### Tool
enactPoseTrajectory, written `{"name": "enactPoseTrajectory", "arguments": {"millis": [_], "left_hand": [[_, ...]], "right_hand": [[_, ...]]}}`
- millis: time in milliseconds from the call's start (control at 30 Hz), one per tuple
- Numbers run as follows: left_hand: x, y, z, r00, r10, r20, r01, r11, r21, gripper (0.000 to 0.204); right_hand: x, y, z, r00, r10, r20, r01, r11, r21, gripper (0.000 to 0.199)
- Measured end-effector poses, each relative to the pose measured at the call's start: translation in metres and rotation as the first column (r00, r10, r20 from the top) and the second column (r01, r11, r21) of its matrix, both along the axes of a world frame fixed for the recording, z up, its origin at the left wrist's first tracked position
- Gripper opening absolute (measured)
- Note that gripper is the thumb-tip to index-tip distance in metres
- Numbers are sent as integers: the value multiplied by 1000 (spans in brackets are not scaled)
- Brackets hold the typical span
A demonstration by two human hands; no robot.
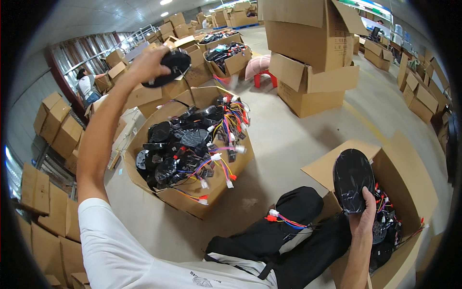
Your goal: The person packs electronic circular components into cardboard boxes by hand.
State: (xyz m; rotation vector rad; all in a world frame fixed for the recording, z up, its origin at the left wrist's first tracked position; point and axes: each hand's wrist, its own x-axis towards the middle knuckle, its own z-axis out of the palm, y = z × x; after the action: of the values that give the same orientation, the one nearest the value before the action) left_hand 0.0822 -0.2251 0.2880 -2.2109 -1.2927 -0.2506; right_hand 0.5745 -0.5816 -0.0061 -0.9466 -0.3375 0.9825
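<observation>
My raised left hand [150, 63] grips a round, flat black part [176, 66], and a black cable runs from it down toward the open carton [180, 200] at my left. That carton is heaped with black oval parts [192, 137] and coloured wires ending in white and red connectors. My right hand [363, 214] holds up a glossy oval black part [353, 178] by its lower end, at the opening of a second carton [409, 250]. Wires with white and red connectors [274, 216] trail across my lap. More black parts and wires lie inside the right carton.
Large stacked cartons [313, 72] stand ahead, beside a red stool [264, 79] with a pink cushion. Filled cartons [236, 60] line the back. Flattened and open boxes [53, 221] fill the left side. A person [90, 85] works at the far left.
</observation>
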Motion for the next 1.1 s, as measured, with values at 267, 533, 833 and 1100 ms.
{"name": "enactPoseTrajectory", "arguments": {"millis": [267,533,833,1100], "left_hand": [[61,2,86,967,-64,246,2,970,244,56],[90,-20,21,926,290,242,-116,828,-548,40],[150,-197,-203,-238,717,655,866,462,-192,38],[191,-272,-334,-202,578,791,561,730,-391,71]], "right_hand": [[-10,-4,11,999,-14,34,11,997,72,42],[-55,-4,36,943,312,112,-329,925,192,51],[-149,43,-3,850,526,-31,-523,850,70,41],[-180,33,-44,947,319,-33,-306,930,203,57]]}}
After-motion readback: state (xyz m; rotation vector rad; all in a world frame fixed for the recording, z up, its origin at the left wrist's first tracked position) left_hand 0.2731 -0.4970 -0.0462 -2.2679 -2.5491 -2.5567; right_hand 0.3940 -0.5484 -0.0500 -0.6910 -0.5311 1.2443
